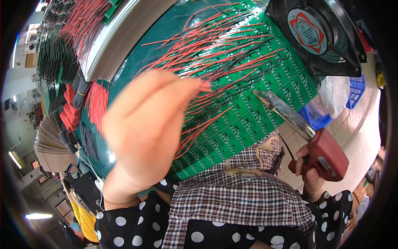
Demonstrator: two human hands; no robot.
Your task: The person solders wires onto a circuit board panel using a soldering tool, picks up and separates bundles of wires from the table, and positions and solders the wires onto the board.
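Through the head camera I have my left hand (143,118) raised over the bench (139,47), badly blurred, its fingers (191,86) drawn together beside the red and black wires (215,52); a bit of red shows at the tips, but I cannot tell whether I am pinching anything there. My right hand (311,171) is clearer: its fingers are wrapped around the handle of a dark red soldering gun (329,155), whose metal barrel slants up and left so the tip sits over the panel of green circuit boards (238,128). Whether the tip touches them I cannot make out. The panel lies on the bench in front of me, the wires fanned across its upper and left part. Beyond its far right corner I see a black fan (319,37), with a blue basket (356,89) lower down. To my left are a thick curved stack of pale sheets (124,39) and a bundle of red wires (97,106).
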